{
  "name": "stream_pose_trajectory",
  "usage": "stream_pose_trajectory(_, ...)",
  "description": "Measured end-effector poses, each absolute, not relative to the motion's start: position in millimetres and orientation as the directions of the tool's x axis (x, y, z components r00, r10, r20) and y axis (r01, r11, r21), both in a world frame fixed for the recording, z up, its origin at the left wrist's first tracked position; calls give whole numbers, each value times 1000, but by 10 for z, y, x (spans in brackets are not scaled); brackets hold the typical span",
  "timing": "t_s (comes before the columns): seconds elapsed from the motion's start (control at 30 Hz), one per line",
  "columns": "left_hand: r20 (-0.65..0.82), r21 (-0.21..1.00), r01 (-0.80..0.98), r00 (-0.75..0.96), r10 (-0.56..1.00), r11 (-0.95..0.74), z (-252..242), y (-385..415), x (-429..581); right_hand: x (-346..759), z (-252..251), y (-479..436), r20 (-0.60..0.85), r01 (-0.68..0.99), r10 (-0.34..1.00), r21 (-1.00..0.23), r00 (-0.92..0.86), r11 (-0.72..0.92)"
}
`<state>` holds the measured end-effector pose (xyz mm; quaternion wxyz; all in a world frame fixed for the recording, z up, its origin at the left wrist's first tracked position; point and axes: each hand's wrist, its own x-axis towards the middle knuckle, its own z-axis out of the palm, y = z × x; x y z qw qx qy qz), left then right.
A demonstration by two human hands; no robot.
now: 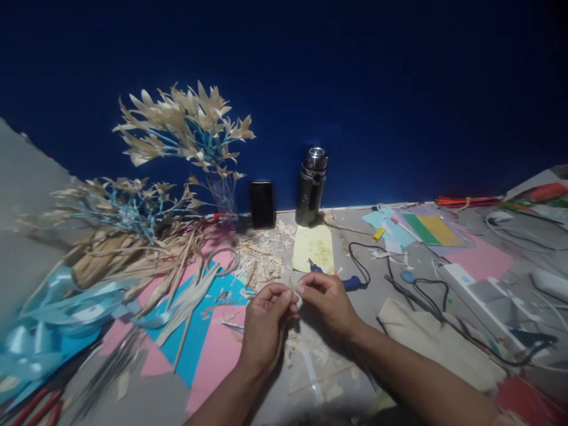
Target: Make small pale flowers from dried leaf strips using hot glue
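Note:
My left hand (266, 319) and my right hand (326, 299) meet over the middle of the grey table (386, 307). Both pinch one small pale strip of dried leaf (296, 289) between thumb and fingertips. Pale leaf scraps (261, 257) lie scattered just beyond my hands and under them. A blue glue gun (348, 282) lies just behind my right hand, its black cord (368, 260) looping to the right.
Dried-leaf sprays on blue stems (186, 127) stand at the back left over a heap of husks (115, 254) and blue ribbon (53, 313). A phone (262, 204) and steel flask (312, 186) lean at the blue wall. Coloured paper (428, 229), a power strip (474, 293) and cloth (435, 337) lie right.

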<state>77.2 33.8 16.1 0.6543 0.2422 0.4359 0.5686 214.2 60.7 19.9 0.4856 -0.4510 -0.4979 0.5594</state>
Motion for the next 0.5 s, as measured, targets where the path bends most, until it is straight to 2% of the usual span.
stream_pose_trajectory(0.1, -328, 743, -621, -15, 945, 249, 190, 317, 816, 2134, 175, 600, -20, -54, 997, -998, -78, -24)
stream_pose_trajectory(0.2, -347, 732, -632, -24, 937, 255, 197, 306, 839, 2123, 148, 587, -35, -57, 997, -998, -64, -39)
stream_pose_trajectory(0.33, -321, 795, -565, -86, 943, 219, 170, 299, 851, 2097, 128, 560, -92, -169, 992, -980, -86, -105)
stream_pose_trajectory(0.5, -237, 907, -396, -191, 953, 146, 138, 294, 848, 2071, 175, 533, -122, -288, 981, -944, -150, -162)
